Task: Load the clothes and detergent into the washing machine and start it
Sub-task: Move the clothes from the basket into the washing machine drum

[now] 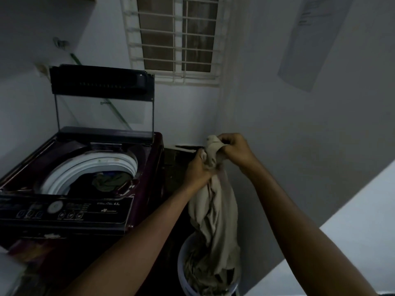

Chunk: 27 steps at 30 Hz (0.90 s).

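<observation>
A dark maroon top-loading washing machine [147, 167] stands at the left with its glass lid [102, 97] raised. Dark and olive clothes [111, 181] lie inside its white drum [89, 167]. To the right of the machine, my left hand [197, 167] and my right hand [233, 150] both grip the top of a beige garment [215, 214]. The garment hangs down into a white laundry bucket [181, 272] on the floor, which holds more crumpled clothes. No detergent is visible.
The machine's control panel [64, 210] with a round dial and buttons faces me. A barred window [177, 39] sits above on the back wall. A white wall closes in on the right, with a paper sheet [310, 39] stuck on it.
</observation>
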Tool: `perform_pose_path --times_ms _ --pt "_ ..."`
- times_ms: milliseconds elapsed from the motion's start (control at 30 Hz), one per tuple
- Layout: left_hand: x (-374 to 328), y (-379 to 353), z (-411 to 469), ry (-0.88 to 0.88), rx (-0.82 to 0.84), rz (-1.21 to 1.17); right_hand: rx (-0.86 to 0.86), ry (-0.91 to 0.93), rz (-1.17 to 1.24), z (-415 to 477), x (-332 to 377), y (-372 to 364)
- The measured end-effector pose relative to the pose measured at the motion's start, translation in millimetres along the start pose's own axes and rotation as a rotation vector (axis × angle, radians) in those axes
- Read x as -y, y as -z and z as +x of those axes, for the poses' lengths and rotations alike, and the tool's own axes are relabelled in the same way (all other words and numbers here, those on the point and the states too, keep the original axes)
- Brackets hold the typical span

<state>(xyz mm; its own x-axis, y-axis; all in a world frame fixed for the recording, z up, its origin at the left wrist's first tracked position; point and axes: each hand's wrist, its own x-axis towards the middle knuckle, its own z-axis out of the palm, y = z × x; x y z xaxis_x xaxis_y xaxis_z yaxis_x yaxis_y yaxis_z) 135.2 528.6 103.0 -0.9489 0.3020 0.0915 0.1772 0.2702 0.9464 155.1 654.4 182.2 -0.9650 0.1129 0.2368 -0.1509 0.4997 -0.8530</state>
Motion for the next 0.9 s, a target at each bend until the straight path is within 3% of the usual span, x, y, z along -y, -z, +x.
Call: perform_pose_path --times_ms 100,233,367,467,533,667,733,800,900 --pt "-10 8 13 -0.032 -0.212 0.043 0.124 -0.009 0.255 -8 1 11" --pt "-31 15 24 -0.102 -0.275 -0.148 -0.013 -0.177 0.194 -35 -43 12" --pt "-62 6 27 -0.137 -0.279 -0.415 0.155 -0.299 0.302 -69 -77 -30" --pt "-56 9 29 -0.118 -0.31 -0.456 0.051 -0.324 0.156 -67 -105 -46" --pt "-37 26 30 -0.113 -0.331 -0.322 -0.076 -0.297 0.023 -61 -119 -38" --pt "1 48 16 -0.105 -0.224 0.285 -0.188 -0.127 0.012 -49 -103 -11" --pt "9 45 4 -0.156 -0.17 0.466 -0.245 -0.087 -0.022 -40 -87 -4" --pt "10 43 -3 -0.171 -0.071 0.424 -0.29 -0.069 -0.028 -29 -77 0" --pt "10 47 -3 -0.037 0.209 0.131 -0.328 -0.056 -0.091 -20 -59 2"
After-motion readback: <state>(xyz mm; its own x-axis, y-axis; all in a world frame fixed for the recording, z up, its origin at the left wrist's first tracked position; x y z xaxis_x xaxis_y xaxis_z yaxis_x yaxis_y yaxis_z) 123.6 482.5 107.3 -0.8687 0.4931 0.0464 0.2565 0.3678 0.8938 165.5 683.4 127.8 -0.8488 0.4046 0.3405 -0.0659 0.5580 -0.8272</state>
